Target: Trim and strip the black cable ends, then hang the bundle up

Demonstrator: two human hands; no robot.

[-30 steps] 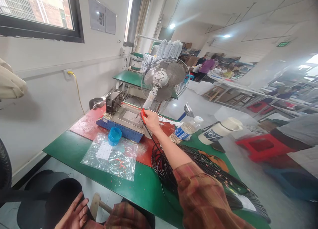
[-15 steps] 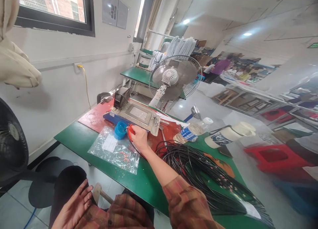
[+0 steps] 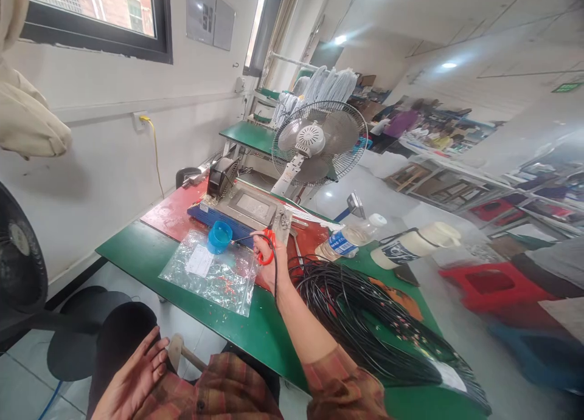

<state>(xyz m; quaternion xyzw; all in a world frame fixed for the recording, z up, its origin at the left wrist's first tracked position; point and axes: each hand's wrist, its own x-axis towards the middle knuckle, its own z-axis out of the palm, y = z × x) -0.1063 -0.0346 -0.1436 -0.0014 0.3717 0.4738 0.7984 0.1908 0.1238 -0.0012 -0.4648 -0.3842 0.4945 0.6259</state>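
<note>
My right hand (image 3: 269, 259) is closed around red-handled scissors (image 3: 266, 248) and a thin black wire, palm turned up, just above the green table (image 3: 137, 250). The scissor tips point left toward a blue cap (image 3: 219, 236) and a clear plastic bag (image 3: 210, 274) holding small red bits. The wire runs down to a big bundle of black cables (image 3: 360, 323) on my right. My left hand (image 3: 134, 380) hovers open over my lap, fingers spread, holding nothing.
A flat metal machine (image 3: 246, 208) on a blue base sits on a red mat, with a small black fan beside it. A white desk fan (image 3: 314, 143), a water bottle (image 3: 347, 240) and a white mug (image 3: 410, 245) stand behind. People work far back.
My right hand drew back from the machine toward me, then turned palm up with the scissors now visible in its fingers. The left hand stayed over my lap.
</note>
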